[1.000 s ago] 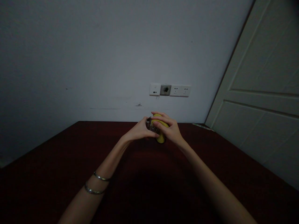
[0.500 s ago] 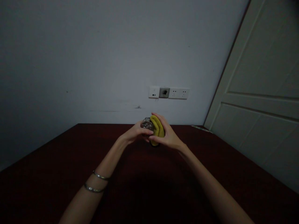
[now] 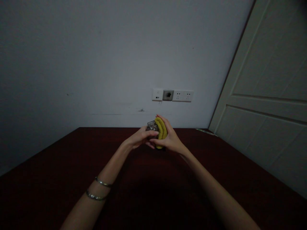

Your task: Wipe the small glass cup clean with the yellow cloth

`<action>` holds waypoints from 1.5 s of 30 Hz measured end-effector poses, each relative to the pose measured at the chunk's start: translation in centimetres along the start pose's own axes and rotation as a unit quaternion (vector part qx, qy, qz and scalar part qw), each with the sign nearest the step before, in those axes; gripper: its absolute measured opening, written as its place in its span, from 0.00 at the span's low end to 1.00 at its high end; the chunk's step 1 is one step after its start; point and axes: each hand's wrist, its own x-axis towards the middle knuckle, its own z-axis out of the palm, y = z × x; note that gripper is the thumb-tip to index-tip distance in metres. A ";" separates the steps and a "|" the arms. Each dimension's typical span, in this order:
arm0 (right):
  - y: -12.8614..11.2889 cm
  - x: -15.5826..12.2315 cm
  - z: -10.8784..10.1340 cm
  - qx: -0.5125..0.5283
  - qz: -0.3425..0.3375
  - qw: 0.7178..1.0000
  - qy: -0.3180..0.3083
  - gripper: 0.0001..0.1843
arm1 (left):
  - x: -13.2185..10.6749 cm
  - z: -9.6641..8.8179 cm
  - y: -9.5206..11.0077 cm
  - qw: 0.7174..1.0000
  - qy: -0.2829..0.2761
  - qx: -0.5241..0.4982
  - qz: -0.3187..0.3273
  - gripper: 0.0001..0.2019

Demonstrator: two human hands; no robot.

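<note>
My left hand (image 3: pixel 138 138) is closed round a small clear, shiny object (image 3: pixel 151 126) that looks like faceted glass; its exact kind cannot be made out. A folded yellow cloth (image 3: pixel 163 128) is gripped in my right hand (image 3: pixel 173 140), fingers over its top and thumb underneath. The cloth presses against the right side of the clear object. Both hands meet above the far part of the table, and my fingers hide the lower part of the object.
A dark red table (image 3: pixel 153 175) spreads beneath my arms. Behind it rises a pale wall (image 3: pixel 107 64) with a row of sockets (image 3: pixel 177 95). To the right stands a panelled door (image 3: pixel 271 95), with a thin flat strip (image 3: pixel 206 131) near the table's far right corner.
The clear object has turned slightly in my left hand and shows a different side. My right hand and the cloth have shifted a little left against it.
</note>
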 end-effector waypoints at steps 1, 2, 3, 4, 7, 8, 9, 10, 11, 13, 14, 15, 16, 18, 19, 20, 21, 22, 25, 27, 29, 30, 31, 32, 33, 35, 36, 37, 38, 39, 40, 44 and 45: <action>0.0 0.0 0.0 0.010 0.007 1.000 0.005 0.50 | 0.0 -0.1 -0.1 1.000 -0.001 0.004 0.003 0.23; -0.1 0.0 0.0 0.022 0.015 1.000 0.010 0.50 | 0.0 -0.2 -0.2 1.000 -0.005 0.008 0.008 0.24; -0.1 0.0 0.0 0.035 0.026 0.999 0.015 0.50 | 0.0 -0.3 -0.2 1.000 -0.011 0.012 0.014 0.26; -0.2 0.1 0.0 0.050 0.038 0.998 0.022 0.50 | 0.0 -0.6 -0.3 0.999 -0.021 0.019 0.020 0.29; -0.2 0.3 -0.1 0.103 0.079 0.990 0.048 0.50 | -0.2 -1.4 -0.6 0.996 -0.060 0.055 0.034 0.36; -0.1 0.4 0.0 0.122 0.093 0.986 0.058 0.50 | -0.2 -1.7 -0.6 0.994 -0.071 0.072 0.037 0.38; -0.1 0.5 0.0 0.140 0.110 0.982 0.067 0.50 | -0.2 -2.0 -0.7 0.992 -0.077 0.089 0.039 0.39; 0.0 0.6 0.0 0.157 0.129 0.976 0.074 0.49 | -0.2 -2.2 -0.8 0.991 -0.077 0.106 0.042 0.42; 0.1 0.7 0.1 0.174 0.151 0.970 0.078 0.49 | -0.2 -2.3 -0.9 0.989 -0.069 0.121 0.048 0.46; 0.2 0.8 0.2 0.204 0.203 0.954 0.082 0.48 | -0.1 -2.5 -1.1 0.988 -0.036 0.136 0.064 0.58; 0.3 0.8 0.3 0.216 0.230 0.945 0.082 0.47 | -0.1 -2.4 -1.2 0.988 -0.019 0.135 0.071 0.62; 0.3 0.9 0.4 0.227 0.254 0.936 0.083 0.44 | 0.0 -2.4 -1.3 0.989 -0.007 0.129 0.076 0.65; 0.3 0.9 0.5 0.238 0.272 0.929 0.082 0.42 | 0.0 -2.3 -1.4 0.989 0.000 0.123 0.077 0.67; 0.2 0.9 0.7 0.252 0.281 0.922 0.082 0.36 | 0.2 -2.0 -1.5 0.989 0.007 0.124 0.077 0.67; 0.1 0.9 0.7 0.254 0.277 0.923 0.082 0.33 | 0.2 -1.8 -1.5 0.987 0.013 0.137 0.080 0.67; 0.0 1.0 0.7 0.253 0.271 0.925 0.082 0.31 | 0.3 -1.6 -1.6 0.984 0.022 0.152 0.087 0.66; -0.1 1.0 0.7 0.249 0.267 0.928 0.081 0.29 | 0.5 -1.5 -1.7 0.981 0.032 0.165 0.098 0.64; -0.2 1.1 0.7 0.241 0.265 0.930 0.080 0.27 | 0.6 -1.3 -1.9 0.978 0.039 0.171 0.112 0.62; -0.5 1.2 0.6 0.216 0.266 0.938 0.060 0.23 | 1.1 -0.9 -2.5 0.974 0.060 0.156 0.151 0.49; -0.6 1.3 0.6 0.207 0.263 0.941 0.042 0.23 | 1.4 -0.7 -2.9 0.970 0.083 0.156 0.169 0.40; -0.5 1.5 0.7 0.213 0.259 0.941 0.039 0.24 | 1.4 -0.5 -2.9 0.964 0.109 0.166 0.177 0.37; -0.4 1.6 0.9 0.223 0.256 0.939 0.049 0.24 | 1.4 -0.4 -2.8 0.962 0.118 0.171 0.179 0.37; -0.2 1.7 1.1 0.231 0.251 0.938 0.064 0.24 | 1.3 -0.3 -2.7 0.960 0.124 0.177 0.181 0.37; -0.1 1.8 1.3 0.235 0.243 0.937 0.087 0.23 | 1.2 -0.2 -2.5 0.957 0.128 0.184 0.183 0.38; 0.1 1.9 1.5 0.231 0.232 0.938 0.111 0.23 | 1.1 -0.1 -2.2 0.954 0.133 0.193 0.187 0.38; 0.2 2.0 1.9 0.201 0.205 0.946 0.153 0.25 | 0.8 0.1 -1.8 0.948 0.141 0.212 0.192 0.38; 0.2 2.0 2.0 0.183 0.193 0.949 0.167 0.26 | 0.8 0.2 -1.6 0.945 0.146 0.219 0.195 0.39; 0.1 1.9 2.1 0.167 0.183 0.953 0.177 0.27 | 0.7 0.2 -1.4 0.944 0.149 0.220 0.198 0.40; -0.1 1.9 2.2 0.156 0.173 0.955 0.183 0.27 | 0.7 0.3 -1.4 0.944 0.149 0.216 0.201 0.41; -0.4 1.8 2.1 0.148 0.164 0.957 0.186 0.27 | 0.8 0.3 -1.3 0.945 0.147 0.208 0.206 0.41; -0.7 1.7 2.1 0.140 0.153 0.960 0.189 0.26 | 0.8 0.3 -1.3 0.946 0.143 0.198 0.211 0.42; -1.5 1.3 1.7 0.104 0.090 0.968 0.208 0.20 | 0.9 0.6 -1.2 0.951 0.129 0.169 0.224 0.42; -1.4 1.3 1.6 0.100 0.082 0.968 0.216 0.19 | 0.9 0.7 -1.1 0.950 0.131 0.172 0.226 0.42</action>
